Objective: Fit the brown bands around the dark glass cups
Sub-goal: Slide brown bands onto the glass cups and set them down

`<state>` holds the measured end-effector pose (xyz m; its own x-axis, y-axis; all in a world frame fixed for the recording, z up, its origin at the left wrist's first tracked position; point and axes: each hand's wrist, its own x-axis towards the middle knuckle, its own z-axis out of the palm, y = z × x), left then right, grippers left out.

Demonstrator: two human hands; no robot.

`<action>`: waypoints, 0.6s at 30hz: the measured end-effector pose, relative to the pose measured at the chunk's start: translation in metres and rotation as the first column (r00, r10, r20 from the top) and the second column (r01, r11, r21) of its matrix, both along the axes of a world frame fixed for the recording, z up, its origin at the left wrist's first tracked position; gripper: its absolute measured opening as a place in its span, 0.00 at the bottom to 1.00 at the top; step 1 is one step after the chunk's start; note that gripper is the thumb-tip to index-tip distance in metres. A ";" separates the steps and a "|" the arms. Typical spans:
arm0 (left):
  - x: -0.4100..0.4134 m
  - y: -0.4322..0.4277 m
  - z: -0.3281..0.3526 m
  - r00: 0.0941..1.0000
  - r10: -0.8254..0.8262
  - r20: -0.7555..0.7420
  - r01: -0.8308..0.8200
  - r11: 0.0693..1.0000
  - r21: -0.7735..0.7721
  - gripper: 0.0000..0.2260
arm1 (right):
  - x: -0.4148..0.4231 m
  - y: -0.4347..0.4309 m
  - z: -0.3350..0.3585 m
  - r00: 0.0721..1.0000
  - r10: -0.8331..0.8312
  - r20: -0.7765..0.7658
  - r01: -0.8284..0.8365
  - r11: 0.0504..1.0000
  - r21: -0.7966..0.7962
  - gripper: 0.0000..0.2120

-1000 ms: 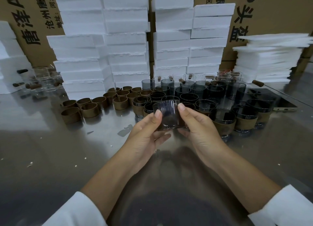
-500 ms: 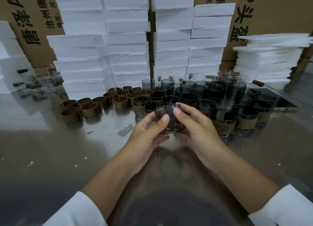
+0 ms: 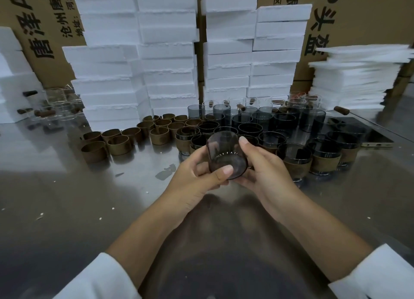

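Both hands gripped one dark cup just above the table, tipped on its side. The left hand had its thumb across the near wall, and the right hand curled round the far side, its fingers partly hidden. Whether the cup wore a band could not be made out. Loose bands stood to the far left, and banded cups stood to the right, in front of bare ones. Foam blocks hid most of the cartons, whose printing was cut off.
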<state>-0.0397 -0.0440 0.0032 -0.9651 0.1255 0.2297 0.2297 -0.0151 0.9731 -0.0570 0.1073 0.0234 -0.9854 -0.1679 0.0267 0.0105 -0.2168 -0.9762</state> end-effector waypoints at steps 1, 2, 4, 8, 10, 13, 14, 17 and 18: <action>-0.001 0.000 -0.001 0.999 0.032 0.006 -0.032 0.999 0.000 0.23 | 0.000 0.000 0.000 1.000 0.008 -0.005 -0.008 1.000 0.016 0.20; -0.001 0.000 -0.001 0.998 0.058 0.018 -0.059 0.998 0.008 0.23 | 0.000 0.000 -0.001 1.000 0.021 -0.017 -0.020 0.999 0.041 0.22; -0.002 -0.001 -0.001 0.994 0.095 0.045 -0.098 0.994 0.054 0.22 | 0.001 0.000 -0.002 0.995 0.063 -0.071 -0.054 0.992 0.116 0.29; -0.002 -0.003 0.001 0.989 0.126 0.076 -0.135 0.982 0.132 0.24 | 0.002 -0.003 -0.007 0.986 0.115 -0.125 -0.091 0.979 0.185 0.34; -0.002 -0.002 0.001 0.989 0.118 0.084 -0.129 0.983 0.131 0.25 | 0.001 -0.003 -0.009 0.985 0.100 -0.137 -0.074 0.981 0.181 0.31; -0.003 -0.002 0.002 0.989 0.104 0.106 -0.116 0.987 0.111 0.28 | 0.000 -0.003 -0.010 0.986 0.067 -0.150 -0.042 0.986 0.163 0.30; -0.002 -0.002 0.002 0.989 0.096 0.110 -0.108 0.989 0.105 0.27 | 0.000 -0.003 -0.010 0.987 0.056 -0.149 -0.032 0.987 0.156 0.31; -0.002 -0.003 0.002 0.992 0.063 0.113 -0.073 0.993 0.088 0.21 | 0.001 -0.004 -0.009 0.990 0.054 -0.130 -0.037 0.991 0.130 0.32; -0.002 -0.002 0.003 0.992 0.056 0.114 -0.066 0.994 0.083 0.19 | 0.001 -0.004 -0.009 0.991 0.053 -0.124 -0.039 0.992 0.116 0.30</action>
